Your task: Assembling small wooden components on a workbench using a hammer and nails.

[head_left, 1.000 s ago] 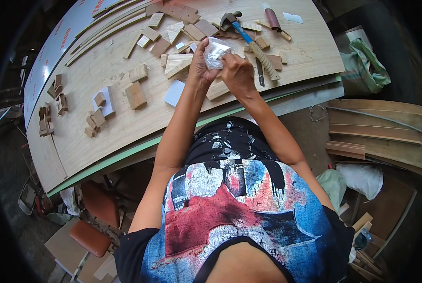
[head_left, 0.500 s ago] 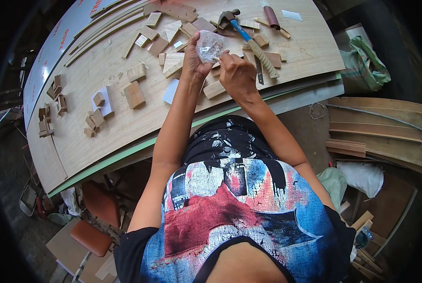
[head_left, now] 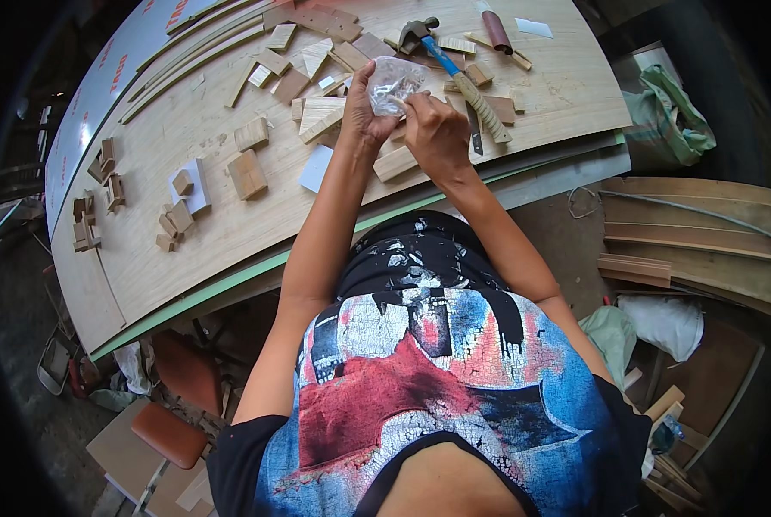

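Note:
A clear plastic tub or bag (head_left: 394,79) with small shiny pieces in it is held up over the table by my left hand (head_left: 366,116), thumb along its side. At its near right edge is my right hand (head_left: 437,133), fingers pinched together. A small pale tip shows by those fingers, too small to name. Just right of that hand lies a claw hammer (head_left: 463,79) with a blue and tan handle. Beneath and behind both hands are loose wood blocks (head_left: 321,112). A dark flat metal blade (head_left: 474,133) lies below the hammer.
The wooden tabletop (head_left: 196,267) carries small joined wood pieces (head_left: 84,226) at the left and long thin strips (head_left: 200,65) at the far side. A dark red cylinder (head_left: 495,33) lies at the back. Green sacking (head_left: 674,112) and stacked boards (head_left: 687,228) stand to the right, a brown-seated chair (head_left: 168,431) lower left.
The plastic container has shifted slightly right and tilted in my left hand. My right hand stays pinched at its edge, having moved only a little right.

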`<state>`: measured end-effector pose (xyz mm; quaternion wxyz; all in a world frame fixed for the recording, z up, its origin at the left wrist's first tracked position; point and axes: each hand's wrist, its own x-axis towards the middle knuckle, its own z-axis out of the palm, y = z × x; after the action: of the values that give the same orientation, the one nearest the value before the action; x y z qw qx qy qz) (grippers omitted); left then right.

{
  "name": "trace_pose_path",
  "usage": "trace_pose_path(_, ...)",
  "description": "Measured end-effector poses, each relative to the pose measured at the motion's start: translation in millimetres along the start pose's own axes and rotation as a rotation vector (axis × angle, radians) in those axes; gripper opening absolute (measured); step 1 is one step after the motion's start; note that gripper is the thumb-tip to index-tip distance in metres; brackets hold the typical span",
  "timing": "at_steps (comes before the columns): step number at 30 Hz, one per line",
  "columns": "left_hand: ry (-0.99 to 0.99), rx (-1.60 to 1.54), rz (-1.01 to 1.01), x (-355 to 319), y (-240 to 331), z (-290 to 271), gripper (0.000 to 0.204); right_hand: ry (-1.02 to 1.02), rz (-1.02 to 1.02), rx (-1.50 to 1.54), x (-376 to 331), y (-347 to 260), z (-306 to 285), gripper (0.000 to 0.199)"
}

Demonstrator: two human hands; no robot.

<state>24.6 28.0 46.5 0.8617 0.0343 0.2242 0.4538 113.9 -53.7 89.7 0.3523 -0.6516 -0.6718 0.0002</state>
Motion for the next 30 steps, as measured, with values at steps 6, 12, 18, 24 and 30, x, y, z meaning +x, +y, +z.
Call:
trace_pose_path(6,-0.048,0.035,0.041,-5.6,4.9,8.7,0.045,-0.089,0.015,0.001,1.9,-11.5,-19.3,0.006)
trace_pose_path(12,-0.021,0.057,0.075,-11.7,2.9,10.6,0.046,-0.108,-0.008,-0.074,-3.3,-14.3,-8.0,0.006)
trace_pose_path(18,-0.006,0.042,-0.002,-11.8,-10.8,3.8,0.042,-0.105,-0.043,-0.124,-4.6,-2.2,8.0,0.003)
trace_pose_path(24,0.042,0.064,0.097,1.4,-6.2,-3.0,0.035,-0.06,0.028,-0.049,-3.0,1.7,-0.2,0.005)
trace_pose_path(30,0.01,0.036,0.076,1.3,1.1,-7.5,0.033,-0.117,0.023,-0.083,-3.0,-5.2,-9.9,0.007)
